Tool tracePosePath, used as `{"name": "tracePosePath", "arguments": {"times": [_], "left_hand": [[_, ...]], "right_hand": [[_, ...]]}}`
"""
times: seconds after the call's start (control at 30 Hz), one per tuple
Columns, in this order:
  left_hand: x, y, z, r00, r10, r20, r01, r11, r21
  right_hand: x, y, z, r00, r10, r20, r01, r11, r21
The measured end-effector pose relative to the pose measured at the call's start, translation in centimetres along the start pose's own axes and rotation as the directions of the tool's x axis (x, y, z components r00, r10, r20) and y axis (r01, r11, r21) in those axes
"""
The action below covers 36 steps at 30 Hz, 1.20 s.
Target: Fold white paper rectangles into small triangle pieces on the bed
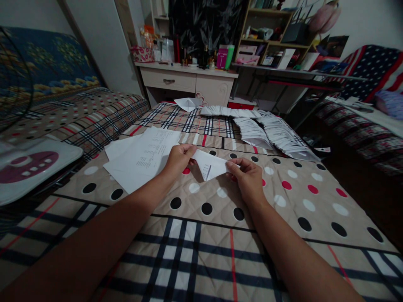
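Between my hands is a folded sheet of white paper [211, 164], roughly triangular, with some print on its lower part. My left hand [181, 158] pinches its left corner. At the right corner, the thumb and fingers of my right hand [247, 176] are closed on it. The folded paper is held just over the dotted band of the bedspread [206, 208]; whether it touches the cloth I cannot tell. Left of my left hand lie several loose printed sheets [145, 157], overlapping one another.
Long rows of folded white papers [277, 130] lie at the bed's far right. A single folded paper [188, 104] sits near the far edge. A white and purple appliance [40, 165] stands at left. Behind are a dresser [176, 79] and a shelf unit [267, 42].
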<state>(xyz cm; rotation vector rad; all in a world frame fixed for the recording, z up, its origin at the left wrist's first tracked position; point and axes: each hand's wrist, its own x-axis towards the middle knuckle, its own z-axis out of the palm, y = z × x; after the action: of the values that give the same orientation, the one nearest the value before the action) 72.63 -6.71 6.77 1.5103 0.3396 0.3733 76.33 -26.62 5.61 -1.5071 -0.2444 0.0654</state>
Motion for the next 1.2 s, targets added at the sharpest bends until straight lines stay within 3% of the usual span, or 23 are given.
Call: {"name": "tracePosePath", "arguments": {"times": [0.13, 0.23, 0.37, 0.53, 0.8, 0.97, 1.2], "left_hand": [[-0.4, -0.1, 0.2, 0.970, 0.187, -0.156, -0.182, 0.982, 0.046], [-1.0, -0.1, 0.8, 0.945, 0.290, -0.150, -0.270, 0.953, 0.137], [-2.0, 0.0, 2.0, 0.977, 0.213, -0.010, -0.213, 0.976, 0.052], [-2.7, 0.2, 2.9, 0.988, 0.114, 0.108, -0.104, 0.991, -0.089], [-2.9, 0.2, 2.8, 0.994, -0.009, 0.111, 0.033, 0.976, -0.217], [-3.0, 0.2, 2.8, 0.992, -0.015, 0.126, 0.046, 0.969, -0.242], [-3.2, 0.0, 3.0, 0.981, 0.010, 0.191, 0.034, 0.974, -0.223]], "right_hand": [[-0.2, 0.2, 0.1, 0.988, -0.119, -0.099, 0.108, 0.989, -0.104], [-0.5, 0.3, 0.3, 0.969, -0.203, -0.138, 0.181, 0.970, -0.161], [-1.4, 0.2, 0.8, 0.950, -0.310, -0.042, 0.289, 0.919, -0.268], [-2.5, -0.1, 1.5, 0.914, -0.389, 0.111, 0.401, 0.834, -0.379], [-2.9, -0.4, 1.5, 0.853, -0.422, 0.307, 0.521, 0.721, -0.456], [-2.9, -0.6, 1.7, 0.891, -0.361, 0.274, 0.448, 0.790, -0.418], [-2.3, -0.1, 1.6, 0.971, -0.166, 0.172, 0.214, 0.923, -0.319]]}}
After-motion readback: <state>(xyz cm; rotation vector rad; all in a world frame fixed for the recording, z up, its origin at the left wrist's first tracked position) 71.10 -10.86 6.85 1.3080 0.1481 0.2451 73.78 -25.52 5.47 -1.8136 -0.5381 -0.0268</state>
